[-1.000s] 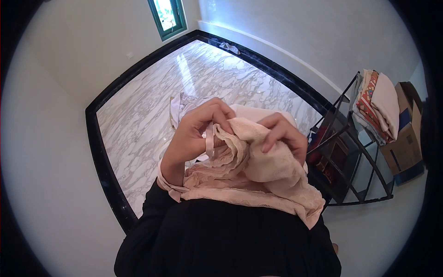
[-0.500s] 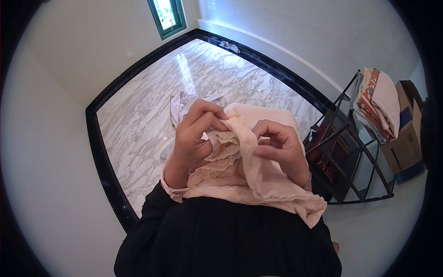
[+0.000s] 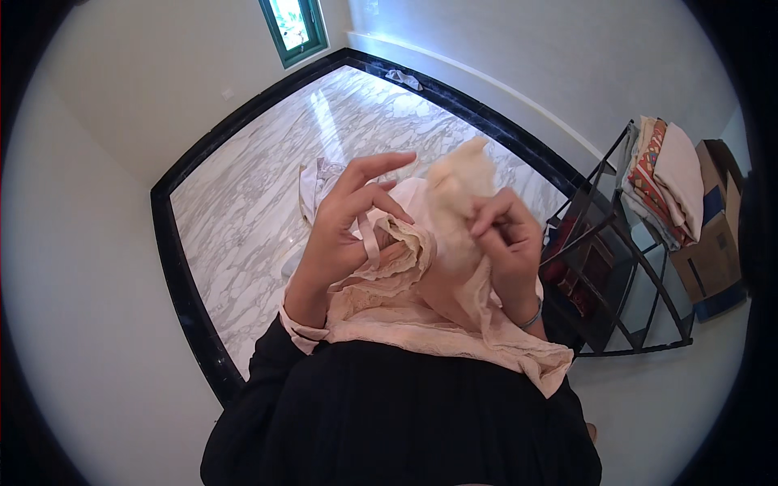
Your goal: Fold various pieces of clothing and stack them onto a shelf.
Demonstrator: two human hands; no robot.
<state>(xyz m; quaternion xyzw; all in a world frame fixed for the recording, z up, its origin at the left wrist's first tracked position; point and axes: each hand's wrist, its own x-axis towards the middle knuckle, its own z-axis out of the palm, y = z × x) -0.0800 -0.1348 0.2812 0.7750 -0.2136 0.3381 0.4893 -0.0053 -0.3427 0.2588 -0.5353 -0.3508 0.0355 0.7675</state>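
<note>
A peach lace-trimmed garment (image 3: pixel 389 336) lies across my lap and rises in folds between my hands. My left hand (image 3: pixel 336 223) keeps hold of its gathered edge low between thumb and fingers, with the index finger stretched out above. A narrow ribbon-like strap (image 3: pixel 370 243) loops beside that palm. On the other side my right hand (image 3: pixel 510 243) pinches the cloth, fingertips together. From its fingers a pale flap (image 3: pixel 462 178) of the garment stands up, blurred by motion.
White crumpled cloth (image 3: pixel 316 190) lies on the marble floor (image 3: pixel 243 211) beyond my left hand. To the right stands a dark metal-framed rack (image 3: pixel 632 304), with folded cloths (image 3: pixel 668 182) and a cardboard box (image 3: pixel 709 271) beside it. A small cloth (image 3: pixel 403 79) lies near the far corner.
My right hand has taken the garment's edge and drawn it to the right, flipping up a flap. The left index finger has lifted off the cloth and straightened.
</note>
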